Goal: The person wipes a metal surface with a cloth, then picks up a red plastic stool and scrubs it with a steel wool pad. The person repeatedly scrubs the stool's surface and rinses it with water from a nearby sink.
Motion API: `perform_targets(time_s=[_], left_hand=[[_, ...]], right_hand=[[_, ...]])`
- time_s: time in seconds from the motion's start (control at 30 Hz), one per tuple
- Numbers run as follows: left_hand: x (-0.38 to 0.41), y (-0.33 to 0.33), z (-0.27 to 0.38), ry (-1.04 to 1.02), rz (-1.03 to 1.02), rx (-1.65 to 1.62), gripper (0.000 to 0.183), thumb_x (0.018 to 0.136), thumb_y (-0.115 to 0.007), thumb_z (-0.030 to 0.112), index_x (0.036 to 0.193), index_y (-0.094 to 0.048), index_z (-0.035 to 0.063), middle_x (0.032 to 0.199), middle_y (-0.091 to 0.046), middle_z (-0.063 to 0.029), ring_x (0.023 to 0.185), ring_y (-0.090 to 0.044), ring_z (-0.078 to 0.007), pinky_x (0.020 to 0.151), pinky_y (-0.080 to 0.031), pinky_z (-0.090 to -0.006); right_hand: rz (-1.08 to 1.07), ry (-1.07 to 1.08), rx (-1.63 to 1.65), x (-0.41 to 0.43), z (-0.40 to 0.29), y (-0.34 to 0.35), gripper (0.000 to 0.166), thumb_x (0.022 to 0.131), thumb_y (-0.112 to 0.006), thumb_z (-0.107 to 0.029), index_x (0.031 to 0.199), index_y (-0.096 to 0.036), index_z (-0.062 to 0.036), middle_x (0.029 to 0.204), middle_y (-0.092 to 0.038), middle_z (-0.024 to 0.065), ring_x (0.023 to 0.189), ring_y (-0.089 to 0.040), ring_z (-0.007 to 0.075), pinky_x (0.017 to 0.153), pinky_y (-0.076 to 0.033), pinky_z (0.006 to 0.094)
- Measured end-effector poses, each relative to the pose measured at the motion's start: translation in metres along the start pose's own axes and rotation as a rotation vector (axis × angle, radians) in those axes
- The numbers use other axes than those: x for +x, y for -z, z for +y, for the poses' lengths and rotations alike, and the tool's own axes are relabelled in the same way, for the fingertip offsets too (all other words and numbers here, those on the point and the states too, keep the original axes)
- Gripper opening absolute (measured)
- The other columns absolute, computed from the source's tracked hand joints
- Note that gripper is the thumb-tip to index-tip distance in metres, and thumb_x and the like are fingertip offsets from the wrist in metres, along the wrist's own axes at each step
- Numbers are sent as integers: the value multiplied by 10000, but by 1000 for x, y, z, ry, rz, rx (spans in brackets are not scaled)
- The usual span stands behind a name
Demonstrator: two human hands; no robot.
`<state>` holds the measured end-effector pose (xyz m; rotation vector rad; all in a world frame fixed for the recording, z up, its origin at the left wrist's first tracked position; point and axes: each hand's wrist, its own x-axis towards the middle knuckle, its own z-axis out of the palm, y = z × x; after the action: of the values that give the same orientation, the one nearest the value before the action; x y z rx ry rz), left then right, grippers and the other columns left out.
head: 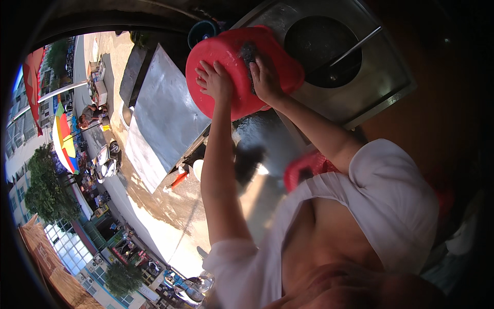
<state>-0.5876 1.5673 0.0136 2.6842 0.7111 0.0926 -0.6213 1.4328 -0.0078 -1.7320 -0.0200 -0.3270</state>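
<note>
A red plastic basin [204, 46] is turned with its underside towards me, at the top middle of the view. My left hand [216, 81] lies flat on that underside with the fingers spread. To its right, my right hand [264, 81] presses a dark grey scouring pad [248, 52] against the basin. The pad looks like steel wool, and part of it is hidden under the fingers. What supports the basin from below is hidden.
Right of the basin is a stainless steel counter [382, 90] with a round dark opening [320, 46] and a metal rod [359, 46] across it. A sheet-metal top [166, 104] stands left. Below are a wet floor and a red perforated basket [308, 166]. A street with a colourful umbrella [65, 139] lies beyond.
</note>
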Motion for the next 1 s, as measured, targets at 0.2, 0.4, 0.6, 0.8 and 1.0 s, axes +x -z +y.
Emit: perform_targets(time_s=[0.2,0.4,0.6,0.8,1.0], left_hand=[[0,-5,-13,-3,-9,-32,663,943,-234,541,1456,-198,122,1512,-156,-173,1345,-164,-460,1039,-160,-622],[4,-2,-38,65,-12,-65,776,922,-216,600,1449,-169,33,1519,-142,-159,1363,-146,-433,1060,-165,-581],[5,-1,-6,94,-6,11,816,916,-211,613,1439,-158,-10,1520,-142,-153,1368,-137,-424,1062,-159,-578],[8,-2,15,53,-9,-12,810,916,-218,612,1441,-162,-2,1522,-145,-141,1370,-136,-414,1060,-154,-587],[11,-6,7,64,-11,13,809,912,-220,618,1445,-165,12,1527,-141,-125,1373,-133,-412,1062,-148,-586]], right_hand=[[54,-4,-152,-12,34,-2,385,925,-470,-175,1244,-432,37,1251,-470,245,1141,-472,394,950,-396,402],[-200,-252,-268,-13,99,23,265,910,-465,-176,1069,-527,27,1085,-555,259,1032,-518,414,861,-419,463],[53,-94,-445,-29,143,33,259,890,-452,-143,1069,-567,4,1190,-498,249,1094,-488,407,900,-427,448],[-156,-73,-474,-6,208,66,205,815,-533,-137,955,-634,-26,1212,-483,215,1093,-487,380,918,-422,447],[-382,-151,-395,17,198,82,246,783,-499,-6,974,-654,-23,1163,-488,197,1091,-484,367,932,-418,404]])
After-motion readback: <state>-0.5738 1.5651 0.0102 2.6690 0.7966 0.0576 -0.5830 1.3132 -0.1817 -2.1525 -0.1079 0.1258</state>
